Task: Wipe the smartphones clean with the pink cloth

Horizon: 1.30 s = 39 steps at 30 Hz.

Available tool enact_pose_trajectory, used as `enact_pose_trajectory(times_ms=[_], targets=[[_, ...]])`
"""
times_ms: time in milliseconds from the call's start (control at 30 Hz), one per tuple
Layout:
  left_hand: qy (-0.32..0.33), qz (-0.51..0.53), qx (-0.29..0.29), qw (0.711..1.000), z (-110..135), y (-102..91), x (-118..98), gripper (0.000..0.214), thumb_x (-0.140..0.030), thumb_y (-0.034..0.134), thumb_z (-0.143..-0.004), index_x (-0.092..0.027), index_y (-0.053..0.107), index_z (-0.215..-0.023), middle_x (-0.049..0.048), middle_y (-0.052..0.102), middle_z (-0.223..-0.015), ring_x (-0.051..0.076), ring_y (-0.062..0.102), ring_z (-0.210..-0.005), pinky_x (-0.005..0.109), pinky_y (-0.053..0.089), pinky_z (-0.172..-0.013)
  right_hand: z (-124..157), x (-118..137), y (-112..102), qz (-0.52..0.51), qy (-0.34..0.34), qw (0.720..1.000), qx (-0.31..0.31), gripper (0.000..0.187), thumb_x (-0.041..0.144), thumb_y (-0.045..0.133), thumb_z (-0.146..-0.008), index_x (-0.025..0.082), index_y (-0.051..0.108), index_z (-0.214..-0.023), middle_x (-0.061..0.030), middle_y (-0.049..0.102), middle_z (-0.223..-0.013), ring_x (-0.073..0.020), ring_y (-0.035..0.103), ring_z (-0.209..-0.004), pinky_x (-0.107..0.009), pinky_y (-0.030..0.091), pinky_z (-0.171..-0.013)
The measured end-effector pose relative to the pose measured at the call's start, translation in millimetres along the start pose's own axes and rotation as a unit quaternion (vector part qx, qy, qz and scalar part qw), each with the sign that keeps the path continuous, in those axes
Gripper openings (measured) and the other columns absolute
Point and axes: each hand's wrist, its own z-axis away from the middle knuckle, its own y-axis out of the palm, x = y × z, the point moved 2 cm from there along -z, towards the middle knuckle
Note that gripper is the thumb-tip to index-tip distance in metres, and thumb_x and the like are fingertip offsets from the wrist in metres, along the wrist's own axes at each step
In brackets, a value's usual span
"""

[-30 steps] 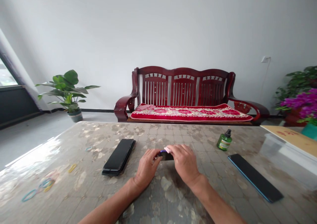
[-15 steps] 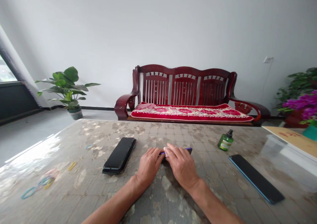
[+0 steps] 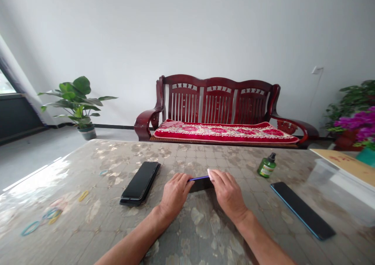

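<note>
A phone [image 3: 200, 184] with a purple-blue edge is tilted on its side over the middle of the table. My left hand [image 3: 175, 191] is closed on its left end. In my right hand [image 3: 228, 192] a small white wipe [image 3: 209, 173] is pinched against the phone's upper edge towards the right end; most of the wipe is hidden by the fingers. Left of my hands lies a stack of black phones [image 3: 141, 182]. To the right lies another phone [image 3: 301, 209] with a blue edge, dark screen up, and behind it stands a green bottle [image 3: 266, 166] with a black cap.
The table [image 3: 123, 233] has a patterned, glossy cover. Several coloured rubber bands [image 3: 43, 218] lie at the left. A clear plastic box [image 3: 331, 179] with a tan board [image 3: 345, 163] on top stands at the right. Beyond the table is a wooden bench [image 3: 219, 101].
My right hand has slid right along the phone's upper edge with the white wipe, baring more of the edge. My left hand still grips the left end.
</note>
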Motion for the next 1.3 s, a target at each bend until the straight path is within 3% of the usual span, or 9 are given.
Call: enact_pose_trajectory(times_ms=[200, 500, 733, 800, 1067, 1167, 1300], targets=[[0.011, -0.012, 0.004, 1.0, 1.4, -3.0, -3.3, 0.021, -0.03, 0.046, -0.1, -0.021, 0.062, -0.089, 0.0018, 0.068, -0.081, 0.02, 0.061, -0.078, 0.03, 0.047, -0.071, -7.8, 32.4, 7.1, -0.021, -0.046, 0.999, 0.016, 0.036, 0.015, 0.046, -0.099, 0.02, 0.055, -0.133, -0.0082, 0.066, -0.119, -0.0206, 0.06, -0.1, -0.035, 0.047, -0.092], [0.012, -0.022, 0.005, 1.0, 0.2, -2.8, 0.5, 0.014, -0.028, 0.051, -0.099, -0.021, 0.061, -0.092, 0.0016, 0.068, -0.084, 0.02, 0.063, -0.079, 0.03, 0.046, -0.072, 7.6, -10.9, -1.3, -0.008, 0.019, 1.0, -0.022, 0.034, 0.012, 0.042, -0.099, 0.02, 0.06, -0.126, -0.0083, 0.068, -0.11, -0.0209, 0.062, -0.097, -0.036, 0.05, -0.088], [0.001, -0.033, 0.029, 0.999, -0.7, -5.8, -2.9, 0.014, -0.026, 0.051, -0.099, -0.02, 0.061, -0.091, 0.0022, 0.068, -0.084, 0.02, 0.062, -0.081, 0.03, 0.045, -0.074, -0.4, 23.4, 7.2, -0.041, -0.024, 0.999, -0.005, 0.041, 0.013, 0.044, -0.098, 0.02, 0.051, -0.138, -0.0095, 0.066, -0.121, -0.021, 0.061, -0.104, -0.036, 0.05, -0.093], [-0.004, -0.036, 0.036, 0.999, -1.2, -6.9, -2.5, 0.014, -0.027, 0.05, -0.099, -0.02, 0.061, -0.092, 0.0023, 0.068, -0.085, 0.02, 0.062, -0.082, 0.03, 0.045, -0.075, -1.9, 22.8, 7.7, -0.05, -0.02, 0.999, -0.001, 0.04, 0.014, 0.044, -0.099, 0.021, 0.052, -0.137, -0.009, 0.066, -0.12, -0.0211, 0.061, -0.104, -0.037, 0.049, -0.094], [-0.046, -0.052, 0.095, 0.993, -8.6, -10.1, -1.1, 0.012, -0.026, 0.051, -0.099, -0.02, 0.061, -0.095, 0.0025, 0.069, -0.089, 0.021, 0.063, -0.088, 0.03, 0.046, -0.078, 12.7, -31.1, 8.2, -0.091, 0.09, 0.989, -0.075, 0.033, 0.017, 0.043, -0.098, 0.024, 0.065, -0.123, -0.0073, 0.07, -0.109, -0.0207, 0.063, -0.1, -0.036, 0.051, -0.092], [-0.068, -0.055, 0.126, 0.988, -12.0, -14.0, -3.8, 0.011, -0.025, 0.052, -0.099, -0.02, 0.061, -0.095, 0.0028, 0.069, -0.091, 0.02, 0.064, -0.09, 0.029, 0.046, -0.079, 18.2, -39.7, 17.7, -0.136, 0.183, 0.967, -0.116, 0.028, 0.028, 0.046, -0.098, 0.022, 0.07, -0.111, -0.0083, 0.072, -0.104, -0.0216, 0.065, -0.097, -0.036, 0.052, -0.09], [-0.082, -0.077, 0.162, 0.98, -17.5, -20.7, -8.3, 0.011, -0.025, 0.051, -0.099, -0.021, 0.061, -0.096, 0.0034, 0.069, -0.093, 0.021, 0.065, -0.092, 0.028, 0.046, -0.079, 24.5, -44.2, 31.0, -0.233, 0.302, 0.919, -0.101, 0.032, 0.037, 0.047, -0.095, 0.021, 0.071, -0.108, -0.0088, 0.073, -0.106, -0.0226, 0.067, -0.098, -0.035, 0.052, -0.089]])
